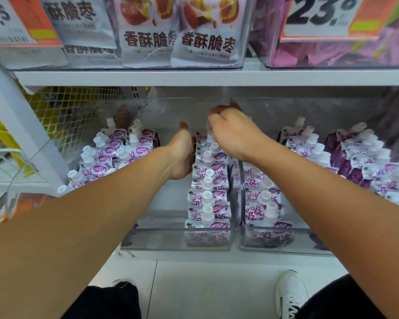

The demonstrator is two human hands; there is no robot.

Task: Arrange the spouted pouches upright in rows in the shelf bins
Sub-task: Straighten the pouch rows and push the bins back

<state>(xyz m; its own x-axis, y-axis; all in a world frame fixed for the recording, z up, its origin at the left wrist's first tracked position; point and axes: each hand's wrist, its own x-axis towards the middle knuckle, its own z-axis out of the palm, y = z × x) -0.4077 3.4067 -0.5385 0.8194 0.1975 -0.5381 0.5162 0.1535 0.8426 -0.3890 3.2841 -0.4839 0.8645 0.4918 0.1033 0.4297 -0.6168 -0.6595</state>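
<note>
White and purple spouted pouches [207, 196] stand upright in one row along the right side of a clear middle bin [161, 240]. My left hand [182, 155] lies flat against the left side of this row near its back, its fingertips hidden behind the pouches. My right hand [233, 132] reaches over the back of the row with its fingers curled down on the rearmost pouch [209, 131], which is mostly hidden. Another row of pouches [263, 203] stands in the adjoining right bin [276, 247].
More pouches lean loosely at the left [115, 155] and at the far right [366, 162]. The upper shelf edge [148, 77] hangs close above my hands, bearing snack bags [148, 38] and a price tag [320, 17]. A white shoe [290, 293] stands on the floor below.
</note>
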